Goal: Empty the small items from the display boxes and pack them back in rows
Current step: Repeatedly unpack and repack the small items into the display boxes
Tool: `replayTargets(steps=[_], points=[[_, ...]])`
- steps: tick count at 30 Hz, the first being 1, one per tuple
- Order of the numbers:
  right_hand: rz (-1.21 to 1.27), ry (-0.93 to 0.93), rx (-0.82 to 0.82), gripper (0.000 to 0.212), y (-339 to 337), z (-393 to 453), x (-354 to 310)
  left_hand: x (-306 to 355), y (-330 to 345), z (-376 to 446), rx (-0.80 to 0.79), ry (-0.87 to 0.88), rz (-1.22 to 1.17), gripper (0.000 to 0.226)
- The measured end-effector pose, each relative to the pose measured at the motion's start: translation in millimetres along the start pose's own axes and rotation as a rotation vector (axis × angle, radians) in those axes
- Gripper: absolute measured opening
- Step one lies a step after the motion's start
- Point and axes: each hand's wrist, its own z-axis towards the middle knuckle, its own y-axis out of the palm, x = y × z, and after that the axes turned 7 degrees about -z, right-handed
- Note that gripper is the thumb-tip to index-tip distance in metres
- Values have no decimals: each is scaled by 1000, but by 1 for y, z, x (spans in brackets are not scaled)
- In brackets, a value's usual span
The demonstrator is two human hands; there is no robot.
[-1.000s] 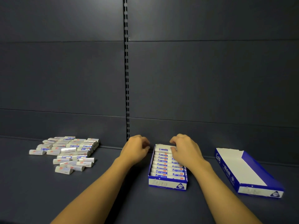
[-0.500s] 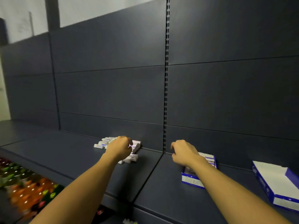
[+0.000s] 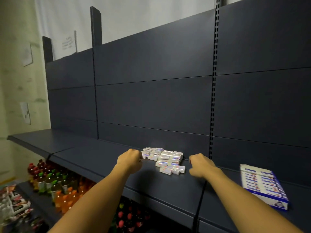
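A loose pile of small white items with blue and red print [image 3: 164, 158] lies on the dark shelf [image 3: 101, 158] against the back panel. My left hand [image 3: 130, 158] is at the pile's left edge with its fingers curled; the back of the hand hides whether they hold an item. My right hand [image 3: 200, 165] hovers just right of the pile, fingers curled, with nothing seen in it. A blue and white display box [image 3: 264, 184], filled with rows of the items, sits on the shelf to the far right.
The slotted upright [image 3: 212, 98] rises behind the pile's right side. On the lower shelf at left stand several drink bottles [image 3: 55, 187], with snack packets [image 3: 15, 200] beside them. A seam splits the shelf [image 3: 201, 195] under my right forearm.
My view has swung left and up. Both hands have left the filled box and moved left to the loose pile, one on each side. The empty box is out of view.
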Motion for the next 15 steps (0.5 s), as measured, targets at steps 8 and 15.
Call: replayTargets(steps=[8,15], points=[[34,25,35,23,11,11,-83,-83,-6,2,-72,50,32,27],[48,39,26,30,11,23,-126,-115,8,17,-81,156,-3,34]])
